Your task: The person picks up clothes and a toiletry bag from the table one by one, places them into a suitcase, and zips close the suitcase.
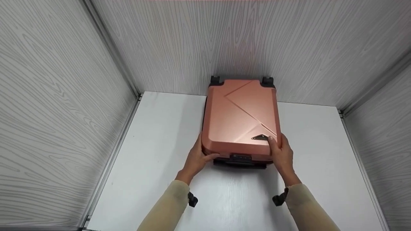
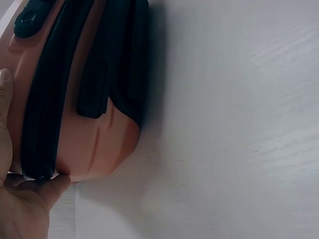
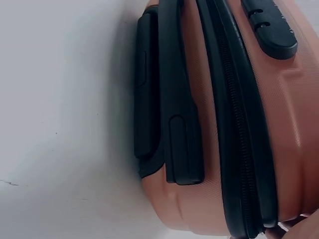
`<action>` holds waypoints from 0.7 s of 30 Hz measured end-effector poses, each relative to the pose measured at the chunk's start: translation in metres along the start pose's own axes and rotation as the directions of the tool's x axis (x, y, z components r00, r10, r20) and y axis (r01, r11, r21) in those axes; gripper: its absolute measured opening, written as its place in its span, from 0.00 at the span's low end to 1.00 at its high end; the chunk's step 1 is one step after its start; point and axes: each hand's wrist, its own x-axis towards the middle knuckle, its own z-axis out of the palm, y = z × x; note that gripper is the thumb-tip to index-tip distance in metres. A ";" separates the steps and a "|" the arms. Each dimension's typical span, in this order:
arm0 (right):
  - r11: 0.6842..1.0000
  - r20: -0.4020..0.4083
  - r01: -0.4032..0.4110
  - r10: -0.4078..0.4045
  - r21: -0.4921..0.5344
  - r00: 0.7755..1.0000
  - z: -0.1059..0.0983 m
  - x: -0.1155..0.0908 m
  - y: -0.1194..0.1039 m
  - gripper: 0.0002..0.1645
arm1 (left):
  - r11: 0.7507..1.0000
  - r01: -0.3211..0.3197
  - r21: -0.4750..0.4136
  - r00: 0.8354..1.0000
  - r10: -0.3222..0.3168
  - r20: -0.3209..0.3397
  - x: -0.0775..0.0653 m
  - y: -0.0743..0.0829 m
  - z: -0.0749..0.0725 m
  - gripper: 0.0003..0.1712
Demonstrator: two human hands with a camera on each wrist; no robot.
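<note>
A rose-gold hard-shell suitcase lies flat on the white surface, its wheels towards the back panel. My left hand grips its near left corner, thumb along the front end, fingers round the side. At the near right corner my right hand holds on, thumb on top beside the dark triangular badge, fingers down the side. Between the hands are the combination lock and a black carry handle. Both wrist views show the black zipper, which looks closed. The suitcase's underside is hidden.
Grey wood-grain panels stand at the back, left and right of the white surface. Metal edging runs along the left side. The suitcase's wheeled end is close to the back panel.
</note>
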 end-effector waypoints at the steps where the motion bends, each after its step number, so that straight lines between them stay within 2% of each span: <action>1: 1.000 -0.001 0.001 -0.001 0.002 1.000 0.001 0.001 0.000 0.50 | 1.000 -0.004 -0.009 1.000 0.004 0.003 0.001 0.000 -0.001 0.73; 6: 1.000 -0.013 -0.008 0.008 0.016 1.000 0.005 0.004 0.000 0.50 | 0.999 -0.028 -0.042 0.999 0.029 0.023 0.005 0.000 -0.004 0.69; 11: 1.000 -0.027 0.011 -0.011 0.021 1.000 0.008 0.006 0.000 0.49 | 0.999 -0.004 -0.043 0.999 0.005 0.031 0.008 0.001 -0.007 0.68; 15: 1.000 0.000 0.017 -0.017 0.014 1.000 0.007 0.006 0.000 0.49 | 1.000 0.008 -0.019 0.999 -0.008 0.032 0.007 0.005 -0.010 0.72; 18: 1.000 0.046 0.012 -0.012 0.001 0.999 0.002 0.005 0.000 0.50 | 0.997 -0.004 0.077 1.000 0.002 0.026 0.004 0.016 -0.010 0.76; 21: 1.000 0.101 0.010 -0.008 -0.018 0.995 -0.006 0.005 0.000 0.51 | 0.973 -0.068 0.219 0.998 0.066 0.015 0.004 0.032 -0.007 0.77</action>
